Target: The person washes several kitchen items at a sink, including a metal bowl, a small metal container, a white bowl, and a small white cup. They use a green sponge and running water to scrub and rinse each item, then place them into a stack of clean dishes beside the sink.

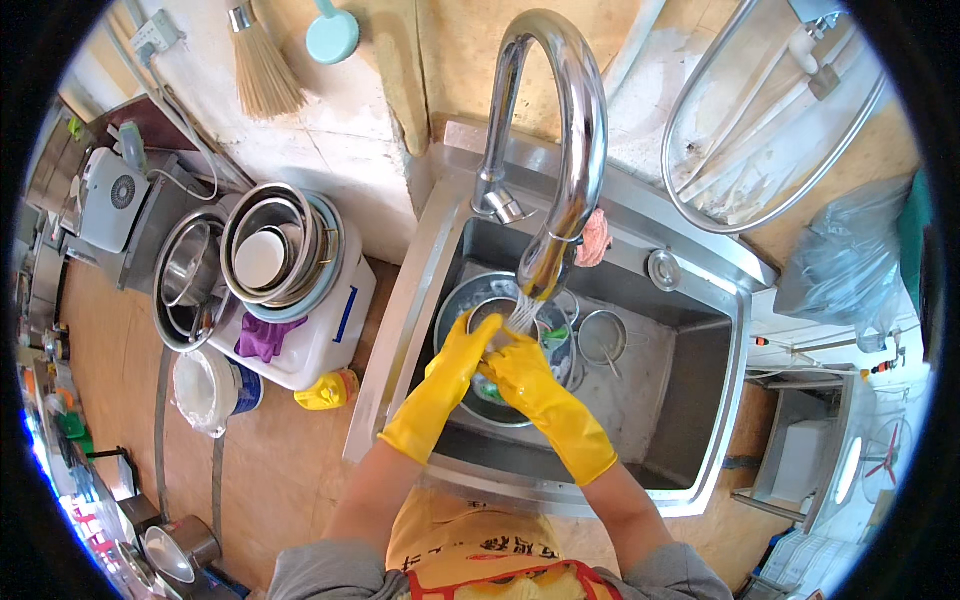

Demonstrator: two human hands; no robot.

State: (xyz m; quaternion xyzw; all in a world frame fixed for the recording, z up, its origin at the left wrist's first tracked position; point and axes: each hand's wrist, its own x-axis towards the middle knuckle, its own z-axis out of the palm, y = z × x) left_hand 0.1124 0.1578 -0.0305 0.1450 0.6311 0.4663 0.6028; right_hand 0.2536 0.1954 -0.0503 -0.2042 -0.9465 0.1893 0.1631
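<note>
Both my hands wear long yellow rubber gloves and are over a stainless steel sink (637,420). My left hand (461,349) grips the rim of a small round metal bowl (496,306). My right hand (517,367) is against the same bowl, its fingers curled and partly hidden, so what it grips is unclear. Water streams onto them from the chrome gooseneck faucet (596,112). Beneath the hands, a large metal basin (448,300) holds suds and something green (555,335). Beside it on the sink floor lies a small round strainer (602,337).
Left of the sink, stacked metal bowls (259,202) and a purple cloth (268,337) rest on a white plastic bin (356,300). A yellow bottle (327,390) and a bucket (202,390) stand on the floor. A pink cloth (595,238) lies behind the faucet.
</note>
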